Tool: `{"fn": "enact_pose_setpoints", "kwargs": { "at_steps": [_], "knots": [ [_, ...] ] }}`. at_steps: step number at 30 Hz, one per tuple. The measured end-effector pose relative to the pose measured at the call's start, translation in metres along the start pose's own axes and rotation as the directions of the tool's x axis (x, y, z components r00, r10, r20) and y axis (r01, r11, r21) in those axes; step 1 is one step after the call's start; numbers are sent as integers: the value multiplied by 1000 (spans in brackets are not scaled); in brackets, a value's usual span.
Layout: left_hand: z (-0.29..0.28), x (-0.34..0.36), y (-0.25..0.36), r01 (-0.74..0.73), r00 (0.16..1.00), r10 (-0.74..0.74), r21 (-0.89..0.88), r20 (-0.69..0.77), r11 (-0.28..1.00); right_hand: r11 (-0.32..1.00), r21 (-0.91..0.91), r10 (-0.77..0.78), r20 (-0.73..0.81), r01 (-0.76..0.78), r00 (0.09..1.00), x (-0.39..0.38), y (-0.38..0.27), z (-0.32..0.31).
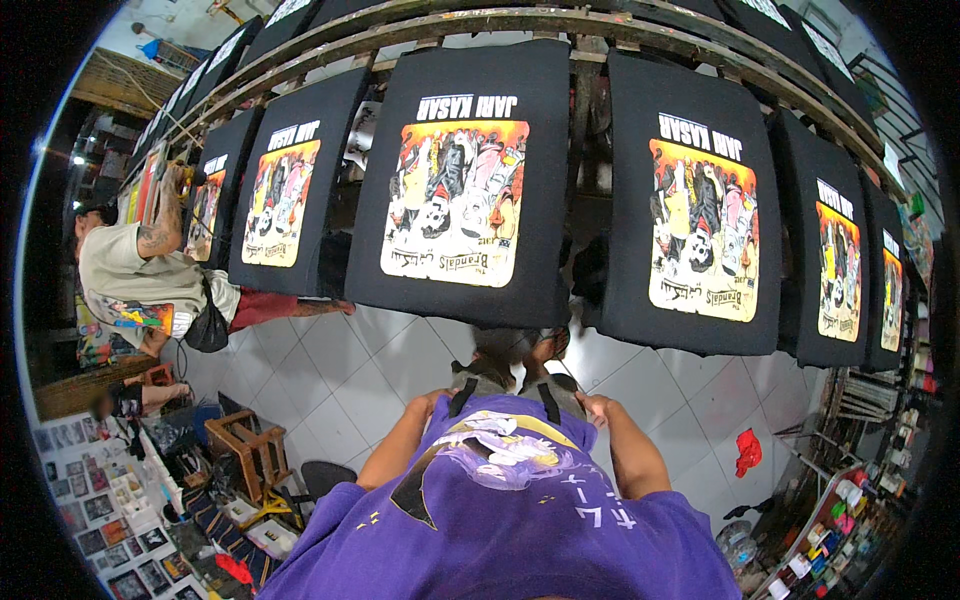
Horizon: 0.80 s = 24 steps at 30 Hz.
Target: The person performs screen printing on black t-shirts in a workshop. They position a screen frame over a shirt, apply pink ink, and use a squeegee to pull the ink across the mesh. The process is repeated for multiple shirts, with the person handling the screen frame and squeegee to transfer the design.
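Nearest is the person's own purple shirt [500, 520] with a pale print on the chest. Both forearms bend in to the waist. The left hand [432, 400] rests at the hip by a dark strap; its fingers are tucked out of sight, so I cannot tell whether they are spread or pressed together. The right hand [596, 407] sits at the other hip, fingers loosely curled, pinching nothing that I can see.

Just ahead, over the white tiled floor [370, 370], a black board [462, 180] carries a shirt with a bright orange, red and cream print and a white heading above it. It is the thing closest to both hands, yet clear of them. Matching boards [695, 200] run left and right along a curved wooden rail [480, 25].

The risk, as I judge it: the prints may be wet, and a sleeve or hand brushing one could smear the ink.

Low right, a rack [830, 530] holds small pots with coloured lids, and a red rag [748, 450] lies on the tiles. Low left, small rectangular pictures [100, 520] lie in rows by a wooden stool [245, 445]. Far left, another person [140, 270] leans over a board.
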<state>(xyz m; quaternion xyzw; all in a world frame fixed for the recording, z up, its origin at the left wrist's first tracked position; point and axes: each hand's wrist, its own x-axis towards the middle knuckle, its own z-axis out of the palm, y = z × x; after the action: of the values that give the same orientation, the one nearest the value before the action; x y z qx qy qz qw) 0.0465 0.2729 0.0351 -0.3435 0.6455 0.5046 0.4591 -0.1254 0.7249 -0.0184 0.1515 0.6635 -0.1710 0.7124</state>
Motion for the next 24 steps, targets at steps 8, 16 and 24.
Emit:
{"fn": "enact_pose_setpoints", "kwargs": {
  "at_steps": [8,16,24],
  "knots": [
    [9,-29,16,-35,958,142,387,-251,921,996,32,-70,-191,77,979,-6,-16,-5],
    [26,7,-85,-331,823,128,-284,-553,900,981,-17,-192,-163,192,968,-19,-7,60],
    [62,-8,-232,-48,914,278,602,-295,797,957,-158,-279,-266,243,923,-2,25,145]
  ]
}}
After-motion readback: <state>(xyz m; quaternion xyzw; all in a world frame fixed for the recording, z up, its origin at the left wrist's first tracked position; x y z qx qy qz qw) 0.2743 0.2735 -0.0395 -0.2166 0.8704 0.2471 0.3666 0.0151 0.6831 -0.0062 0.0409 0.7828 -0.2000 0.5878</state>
